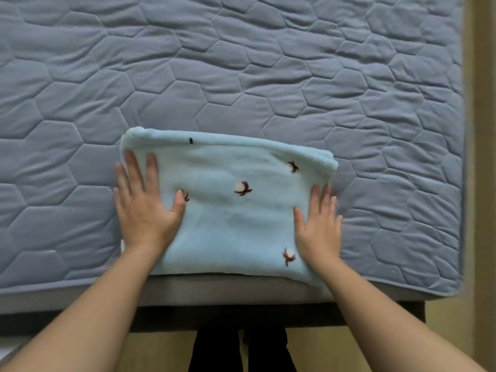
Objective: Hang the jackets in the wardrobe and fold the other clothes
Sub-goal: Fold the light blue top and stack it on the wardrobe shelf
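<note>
Head view: a folded garment (230, 224) of pale blue fleece, dotted with small brown-and-white motifs, is seen lying flat on the bed (214, 291), at its near edge. Both grips, a person's bare hands, are laid on it palms down.

The left grip (145, 210) is open. Its fingers (133, 170) are held straight and spread over the garment's left side, the outermost reaching past the edge onto the quilt (241, 63). Its thumb is pressed on the fleece beside one motif.

The right grip (319, 229) is open too, its straight fingers held close together along the garment's right edge; it is slightly blurred. Nothing is clasped by either grip.

The space between the two grips is filled by the garment, which runs on past the fingertips to a thick folded edge. Its near edge is set level with the wrists, along the mattress edge.

The grey-blue quilt, stitched in hexagons, is spread beyond the fingertips and out to both sides. Under the forearms a grey mattress band and a dark frame (268, 318) are seen. Wooden floor (483, 183) is shown well to the right of the right grip.
</note>
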`<state>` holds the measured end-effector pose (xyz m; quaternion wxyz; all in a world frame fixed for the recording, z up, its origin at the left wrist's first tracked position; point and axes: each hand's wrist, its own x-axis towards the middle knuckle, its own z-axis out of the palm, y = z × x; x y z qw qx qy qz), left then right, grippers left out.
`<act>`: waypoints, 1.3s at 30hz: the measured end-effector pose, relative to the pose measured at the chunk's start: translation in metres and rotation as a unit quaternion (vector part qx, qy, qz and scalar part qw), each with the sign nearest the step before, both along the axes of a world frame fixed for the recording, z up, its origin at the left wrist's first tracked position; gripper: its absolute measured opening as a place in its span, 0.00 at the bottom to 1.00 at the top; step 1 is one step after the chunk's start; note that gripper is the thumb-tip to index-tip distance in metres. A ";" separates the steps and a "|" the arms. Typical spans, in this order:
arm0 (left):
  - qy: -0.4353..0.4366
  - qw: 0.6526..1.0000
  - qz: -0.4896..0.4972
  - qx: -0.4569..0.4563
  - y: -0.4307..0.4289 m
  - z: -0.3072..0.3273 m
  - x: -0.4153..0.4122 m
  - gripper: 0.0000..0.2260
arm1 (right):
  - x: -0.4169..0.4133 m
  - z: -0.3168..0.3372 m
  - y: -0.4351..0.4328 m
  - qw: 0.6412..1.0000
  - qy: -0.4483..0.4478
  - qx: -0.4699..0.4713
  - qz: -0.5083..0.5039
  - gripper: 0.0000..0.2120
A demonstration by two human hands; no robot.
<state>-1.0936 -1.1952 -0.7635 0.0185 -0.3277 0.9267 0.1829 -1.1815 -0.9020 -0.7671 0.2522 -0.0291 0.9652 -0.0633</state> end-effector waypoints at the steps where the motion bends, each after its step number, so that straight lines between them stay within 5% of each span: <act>1: 0.009 0.997 0.063 0.039 -0.001 0.006 0.005 0.37 | 0.001 0.006 0.005 0.995 -0.020 -0.061 -0.070 0.33; 5: 0.049 0.928 0.227 0.292 -0.020 0.018 0.019 0.31 | -0.006 0.028 0.019 0.951 -0.076 -0.210 -0.213 0.23; 9: -0.104 0.796 0.294 0.518 -0.053 0.051 0.015 0.37 | -0.021 0.056 0.016 0.875 -0.231 -0.265 -0.333 0.09; 14: -0.073 0.773 0.287 0.561 -0.055 0.129 0.005 0.44 | -0.034 0.121 0.004 0.868 -0.232 -0.269 -0.346 0.11; 21: 0.057 0.843 0.346 0.408 -0.013 0.327 0.075 0.16 | 0.002 0.314 -0.040 0.929 -0.110 -0.329 -0.132 0.07; 26: 0.131 0.895 0.360 0.229 0.078 0.461 0.122 0.24 | 0.077 0.432 -0.093 0.941 -0.056 -0.303 0.141 0.11; 30: 0.213 0.849 0.461 0.147 0.117 0.542 0.176 0.24 | 0.114 0.523 -0.105 0.898 -0.030 -0.336 0.282 0.14; 39: 0.349 0.695 0.627 -0.052 0.204 0.659 0.342 0.22 | 0.260 0.655 -0.107 0.714 -0.041 -0.448 0.537 0.14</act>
